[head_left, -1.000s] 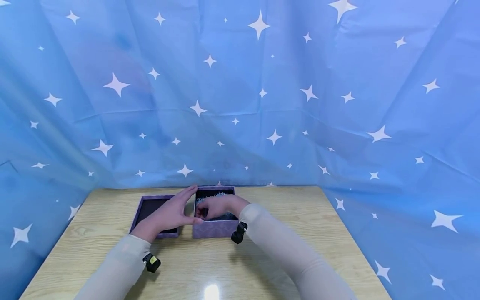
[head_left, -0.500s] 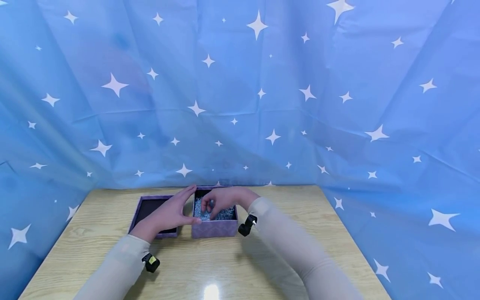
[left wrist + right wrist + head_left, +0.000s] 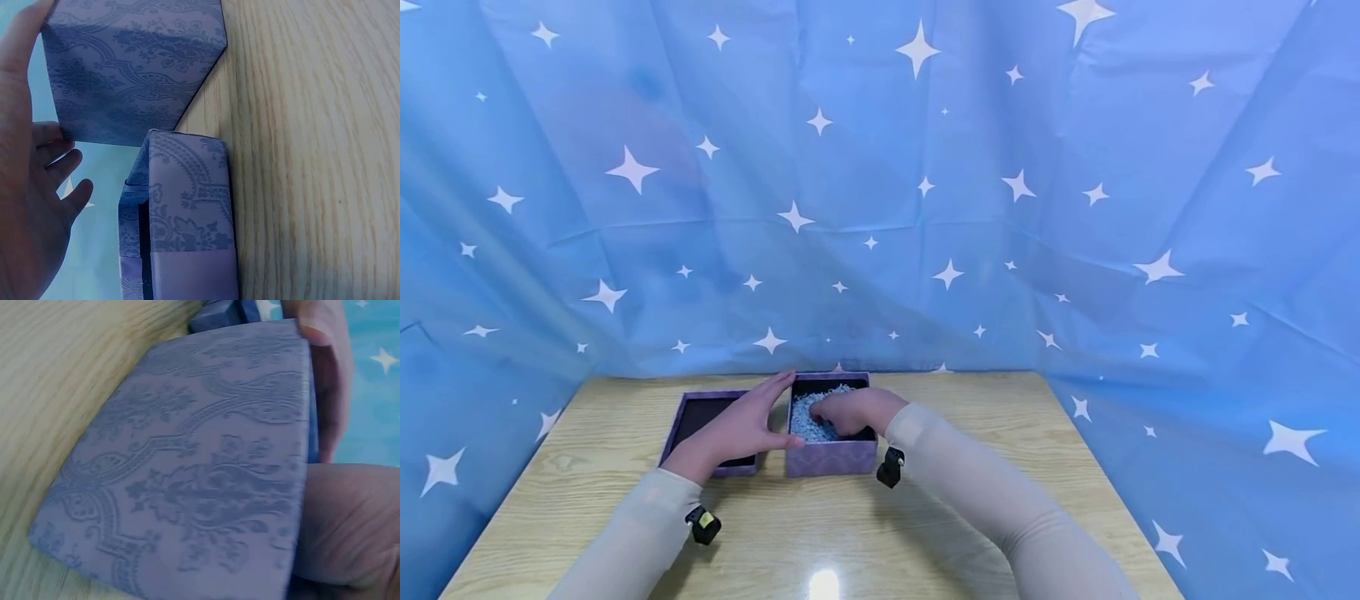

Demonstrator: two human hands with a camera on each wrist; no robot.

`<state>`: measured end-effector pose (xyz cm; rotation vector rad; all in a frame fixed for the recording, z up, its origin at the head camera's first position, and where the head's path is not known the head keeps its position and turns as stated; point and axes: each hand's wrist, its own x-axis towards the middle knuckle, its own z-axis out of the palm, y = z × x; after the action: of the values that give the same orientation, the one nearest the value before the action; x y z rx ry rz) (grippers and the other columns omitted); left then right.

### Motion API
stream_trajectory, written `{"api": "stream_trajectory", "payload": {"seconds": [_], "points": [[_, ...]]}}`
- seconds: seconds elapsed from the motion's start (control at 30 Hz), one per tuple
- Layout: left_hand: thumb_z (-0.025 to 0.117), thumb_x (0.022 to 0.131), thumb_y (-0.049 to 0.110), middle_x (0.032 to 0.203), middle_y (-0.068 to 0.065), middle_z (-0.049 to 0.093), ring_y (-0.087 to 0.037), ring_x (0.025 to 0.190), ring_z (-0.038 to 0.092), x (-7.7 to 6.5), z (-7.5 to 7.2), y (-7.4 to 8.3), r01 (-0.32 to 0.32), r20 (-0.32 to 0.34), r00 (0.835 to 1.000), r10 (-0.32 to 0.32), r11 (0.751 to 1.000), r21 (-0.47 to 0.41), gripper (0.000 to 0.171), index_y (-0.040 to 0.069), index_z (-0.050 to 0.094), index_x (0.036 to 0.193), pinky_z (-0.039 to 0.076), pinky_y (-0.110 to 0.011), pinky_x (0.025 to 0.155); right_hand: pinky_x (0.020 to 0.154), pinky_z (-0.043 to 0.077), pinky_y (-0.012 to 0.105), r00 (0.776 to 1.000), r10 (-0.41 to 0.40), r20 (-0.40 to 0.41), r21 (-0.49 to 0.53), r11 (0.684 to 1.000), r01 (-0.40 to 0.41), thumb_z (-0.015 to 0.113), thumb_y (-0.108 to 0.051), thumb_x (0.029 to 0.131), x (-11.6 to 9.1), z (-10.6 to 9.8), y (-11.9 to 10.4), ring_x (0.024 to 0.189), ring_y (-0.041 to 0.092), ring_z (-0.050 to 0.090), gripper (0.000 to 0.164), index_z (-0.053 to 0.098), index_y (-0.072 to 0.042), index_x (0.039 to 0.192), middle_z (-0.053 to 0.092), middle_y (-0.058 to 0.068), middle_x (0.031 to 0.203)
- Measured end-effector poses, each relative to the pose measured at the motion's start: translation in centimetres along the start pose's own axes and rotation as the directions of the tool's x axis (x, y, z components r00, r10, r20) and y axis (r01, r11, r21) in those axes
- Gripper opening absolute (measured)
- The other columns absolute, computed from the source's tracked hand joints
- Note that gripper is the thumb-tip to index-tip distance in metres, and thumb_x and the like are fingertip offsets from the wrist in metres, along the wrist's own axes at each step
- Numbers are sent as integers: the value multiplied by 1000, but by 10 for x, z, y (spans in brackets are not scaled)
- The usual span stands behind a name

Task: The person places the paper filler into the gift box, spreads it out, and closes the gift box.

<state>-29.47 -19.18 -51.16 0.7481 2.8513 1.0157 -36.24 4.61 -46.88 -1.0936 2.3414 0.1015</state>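
A purple patterned box, its top uncovered, stands at the back of the table, filled with pale blue paper shreds. My right hand reaches down into it, knuckles up, fingertips hidden among the shreds; what they hold, if anything, I cannot tell. At the box's left side rests my left hand, thumb at the front corner and fingers stretched to the back corner. The left wrist view shows its loosely spread fingers beside the box wall. In the right wrist view the front wall hides most of the right hand.
Left of the box lies a matching purple lid, dark inside turned up, partly under my left forearm. Both stand on a wood-grain table. A blue curtain with white stars hangs right behind the table's back edge.
My right hand lifted slightly off the shreds, fingers curled, then lowered back into them. Pale shreds now show more at the left of the box. My left hand has kept its place.
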Motion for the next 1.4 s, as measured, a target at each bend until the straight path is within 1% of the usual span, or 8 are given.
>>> {"api": "stream_trajectory", "payload": {"seconds": [0.07,0.17,0.33,0.7,0.93,1.07,1.17,1.4], "points": [[86,91,65,184,-11,18,-43,166,23,-1,-1,0,2,-1,1000,-2,1000,0,120,13,23,178,33,-70,125,104,52,32,999,-35,-6,19,999,35,60,2,111,-3,-5,2,127,13,63,48,60,-18,154,67,-1,142],[86,91,64,184,-11,18,-43,166,24,-1,-2,1,6,1,1000,-6,1000,-8,119,13,23,178,34,-70,124,89,53,30,996,-76,-48,59,995,79,77,-4,103,-11,-17,7,107,11,62,45,67,-16,145,67,-1,124],[87,91,63,184,-11,18,-44,165,25,-1,-2,0,10,-1,1000,-10,1000,-7,120,11,23,178,35,-70,124,89,55,31,995,-31,-98,114,993,42,94,-21,94,-20,-32,11,104,11,61,51,69,-16,138,65,-2,119],[82,88,75,184,-12,18,-42,167,22,0,-2,0,5,11,1000,-5,1000,4,126,11,23,178,33,-68,126,88,52,34,994,101,42,13,995,-102,89,-25,97,-1,-27,13,100,13,58,35,66,-22,124,64,-7,119],[84,89,71,184,-11,17,-42,167,22,1,-1,2,7,14,1000,-7,1000,2,123,11,23,178,32,-67,126,80,48,35,991,130,43,-30,991,-129,88,-27,97,6,-18,11,95,16,55,30,61,-24,109,61,-7,107],[86,89,68,184,-10,17,-42,167,22,0,-1,3,12,16,1000,-11,1000,-9,123,13,22,179,32,-68,126,80,49,34,997,72,31,-6,997,-72,88,-22,96,0,-22,10,95,15,56,31,64,-20,116,62,-5,109],[87,90,64,184,-10,17,-42,167,22,0,-1,2,13,13,1000,-12,1000,-13,121,14,21,179,32,-68,126,84,52,33,999,30,15,37,999,-31,88,-20,97,-9,-29,9,98,13,60,39,67,-17,130,64,-4,116],[88,91,61,184,-10,17,-43,166,23,0,-1,2,16,11,1000,-15,1000,-18,120,16,21,179,33,-69,125,100,57,34,1000,-1,-27,117,993,4,92,-20,95,-19,-35,10,127,15,64,62,65,-23,151,65,-2,142]]}}
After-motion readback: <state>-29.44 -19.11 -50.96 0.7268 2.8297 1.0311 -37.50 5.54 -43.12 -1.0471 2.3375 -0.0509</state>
